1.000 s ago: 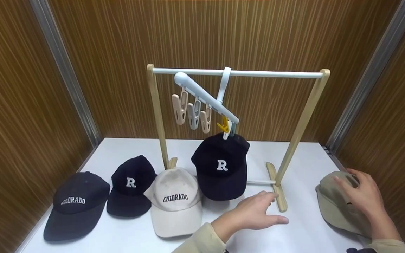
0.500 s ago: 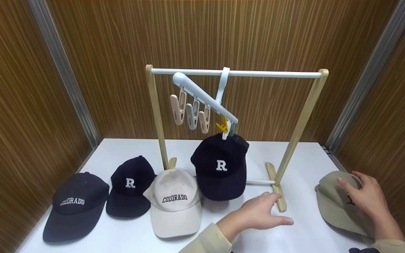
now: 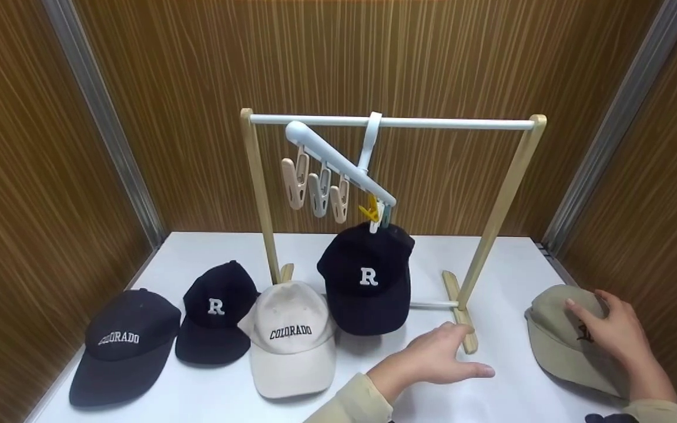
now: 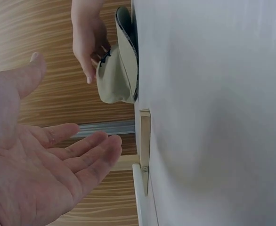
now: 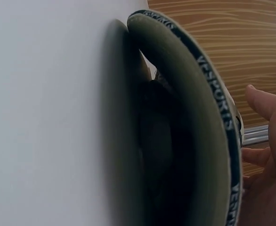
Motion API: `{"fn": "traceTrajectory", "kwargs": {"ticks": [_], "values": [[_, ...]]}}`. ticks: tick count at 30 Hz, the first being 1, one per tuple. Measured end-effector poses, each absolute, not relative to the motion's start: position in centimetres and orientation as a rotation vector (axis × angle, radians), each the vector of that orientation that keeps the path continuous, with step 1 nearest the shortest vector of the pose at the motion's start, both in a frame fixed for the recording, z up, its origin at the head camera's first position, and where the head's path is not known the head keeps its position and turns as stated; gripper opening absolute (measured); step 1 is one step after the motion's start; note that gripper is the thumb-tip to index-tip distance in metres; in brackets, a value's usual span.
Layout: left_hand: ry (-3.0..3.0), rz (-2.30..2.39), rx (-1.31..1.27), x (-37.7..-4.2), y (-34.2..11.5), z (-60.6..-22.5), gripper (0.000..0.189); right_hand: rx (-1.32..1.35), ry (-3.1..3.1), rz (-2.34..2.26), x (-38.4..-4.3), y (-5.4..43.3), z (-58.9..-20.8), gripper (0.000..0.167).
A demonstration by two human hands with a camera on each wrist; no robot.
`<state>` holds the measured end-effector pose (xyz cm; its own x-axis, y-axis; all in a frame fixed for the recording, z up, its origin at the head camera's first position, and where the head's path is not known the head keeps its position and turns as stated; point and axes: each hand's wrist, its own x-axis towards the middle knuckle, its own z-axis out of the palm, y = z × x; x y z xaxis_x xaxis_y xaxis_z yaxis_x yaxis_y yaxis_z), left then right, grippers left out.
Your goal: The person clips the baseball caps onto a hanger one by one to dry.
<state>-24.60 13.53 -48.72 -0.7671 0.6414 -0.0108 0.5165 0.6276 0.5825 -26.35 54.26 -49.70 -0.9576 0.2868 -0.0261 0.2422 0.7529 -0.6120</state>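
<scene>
Here, the right hand (image 3: pixel 617 332), fingers relaxed and apart, was at one olive cap (image 3: pixel 557 336) right of the rack (image 3: pixel 502 205); contact unclear. The left hand (image 3: pixel 435 356) was in front of the rack, fingers extended, thumb spread. One R cap (image 3: pixel 368 299) hung from the rack's single hanger (image 3: pixel 341 164); one beige cap (image 3: pixel 292 364) lay before its left foot, two dark caps (image 3: pixel 124 332) further left.

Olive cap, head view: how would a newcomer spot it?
On the white table, find the wooden-legged rack. To its right, at the person's right hand, lies the olive cap. Its olive cloth and dark, partly covered emblem match no other cap.
</scene>
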Motion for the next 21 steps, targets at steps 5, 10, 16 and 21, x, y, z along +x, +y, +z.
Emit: {"fn": "traceTrajectory", "kwargs": {"ticks": [5,10,16,21], "values": [[2.614,0.836,0.973,-24.8,13.8,-48.9,0.079,-0.459,-2.894,1.039,-26.4,54.7,-49.8,0.115],[2.585,0.85,0.99,-24.9,14.0,-49.2,0.08,-0.442,-2.891,1.055,-26.2,54.9,-50.0,0.116],[2.586,0.848,1.004,-25.0,14.3,-49.3,0.08,-0.42,-2.875,1.066,-26.2,55.1,-50.2,0.116],[2.593,0.825,1.007,-25.2,14.5,-49.6,0.08,-0.449,-2.885,1.083,-26.2,55.4,-50.4,0.119]]}}
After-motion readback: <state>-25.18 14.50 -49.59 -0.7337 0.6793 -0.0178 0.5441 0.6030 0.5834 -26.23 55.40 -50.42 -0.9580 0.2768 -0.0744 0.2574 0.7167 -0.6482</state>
